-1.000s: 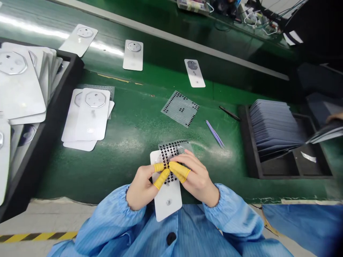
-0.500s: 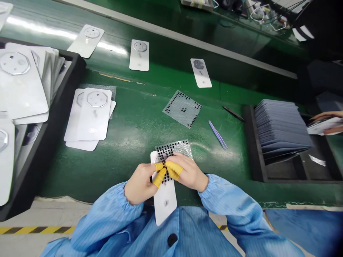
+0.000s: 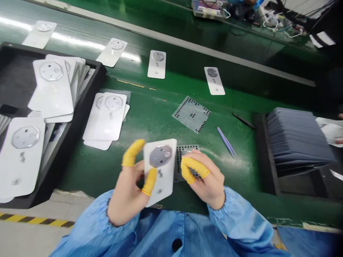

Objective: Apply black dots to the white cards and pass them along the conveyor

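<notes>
My left hand (image 3: 125, 194) holds a white phone back cover (image 3: 166, 182) upright, thumb on its front and fingers behind it. The cover has a grey octagonal camera area and a small dark mark below. Yellow finger cots are on my thumbs and index fingers. My right hand (image 3: 210, 182) is closed, thumb and index finger pinched together; anything between them is too small to make out. Beneath that hand lies a clear sheet of black dots (image 3: 179, 157), partly hidden by it. A second dotted sheet (image 3: 191, 113) lies farther back on the green bench.
Purple tweezers (image 3: 225, 141) and a black tool (image 3: 243, 121) lie right. Several white covers are stacked (image 3: 111, 119) at left, beside a black tray (image 3: 93, 80) of more. Three or so single covers lie behind. A right-hand box (image 3: 261, 150) holds grey sheets; a person's hand (image 3: 339, 140) is beyond it.
My hands have moved apart. The left has lifted and tilted the cover leftward, off the dotted sheet, which stays on the bench under my right hand. The view has shifted left.
</notes>
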Motion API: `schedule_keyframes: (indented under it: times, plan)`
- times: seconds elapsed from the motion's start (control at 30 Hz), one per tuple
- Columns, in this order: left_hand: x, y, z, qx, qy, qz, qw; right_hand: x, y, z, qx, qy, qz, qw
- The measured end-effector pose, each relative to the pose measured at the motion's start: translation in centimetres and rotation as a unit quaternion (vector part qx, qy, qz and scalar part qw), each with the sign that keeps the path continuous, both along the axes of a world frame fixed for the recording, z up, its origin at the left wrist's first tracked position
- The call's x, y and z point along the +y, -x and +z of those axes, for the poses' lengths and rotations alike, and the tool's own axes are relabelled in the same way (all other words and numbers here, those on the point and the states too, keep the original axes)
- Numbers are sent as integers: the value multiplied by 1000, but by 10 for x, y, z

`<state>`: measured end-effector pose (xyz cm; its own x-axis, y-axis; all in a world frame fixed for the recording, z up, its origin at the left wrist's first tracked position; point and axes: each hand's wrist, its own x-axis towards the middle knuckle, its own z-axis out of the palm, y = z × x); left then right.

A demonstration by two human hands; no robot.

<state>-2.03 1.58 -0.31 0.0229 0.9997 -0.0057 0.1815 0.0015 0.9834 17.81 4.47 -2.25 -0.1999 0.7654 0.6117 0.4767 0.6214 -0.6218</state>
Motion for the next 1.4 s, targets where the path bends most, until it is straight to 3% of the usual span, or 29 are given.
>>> schedule_keyframes:
  times: [0.1, 0.23, 0.6, 0.83, 1.0, 1.17, 1.27, 1.4]
  plan:
    - [-2, -27, -1, -9, -12, -67, 998, -7, 1, 14, -96, -59, 0, 994]
    - [-6, -36, -3, -4, -25, -65, 998, -19, -2, 13, -201, -79, -24, 976]
    - [-7, -38, -9, 76, -44, -67, 994, -28, 0, 10, -242, -33, -39, 969]
    - [-7, -39, -7, 66, -49, -85, 993, -26, -8, 7, -159, -38, 13, 986]
    - [-7, -39, -7, 72, -36, -77, 994, -30, -4, 10, -234, -14, -20, 972]
    - [-7, -38, -11, 90, -42, -73, 992, -32, -2, 4, -222, 7, 34, 974]
    - [-4, -40, -11, 42, -44, -79, 995, -26, -9, 3, -185, 3, 57, 981]
    - [0, -43, -6, -88, -10, -98, 991, -18, -18, 7, -96, 6, 63, 993]
